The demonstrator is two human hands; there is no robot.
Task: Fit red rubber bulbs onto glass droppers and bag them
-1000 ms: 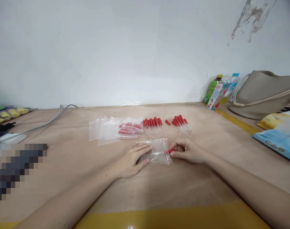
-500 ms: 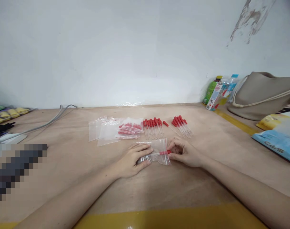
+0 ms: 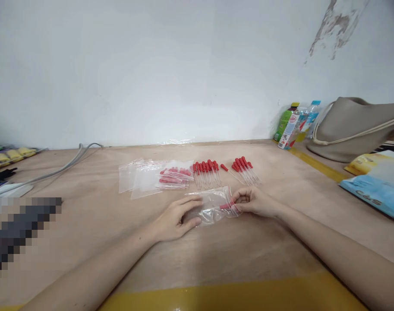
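A clear zip bag (image 3: 212,199) lies on the table between my hands, with a red-bulbed dropper (image 3: 225,207) inside it, bulb toward the right. My right hand (image 3: 253,202) pinches the bag's right end, by the red-lined mouth and the bulb. My left hand (image 3: 179,218) rests at the bag's left end, thumb and fingers apart, touching the plastic. Behind the bag stand out rows of loose droppers (image 3: 206,167) and a second bunch of droppers (image 3: 244,166), with a single dropper (image 3: 224,167) between them. Filled bags (image 3: 174,177) and flat bags (image 3: 145,183) lie left of these.
A grey cable (image 3: 59,169) runs across the table's left side. Bottles (image 3: 289,125), a grey-brown drawstring bag (image 3: 348,127) and a blue packet (image 3: 374,194) stand or lie at the right. The wall (image 3: 184,77) closes off the back.
My right hand has shifted onto the bag's mouth, and the bag has slid slightly right. My left fingers have eased back from pressing on it, leaving more of the plastic visible.
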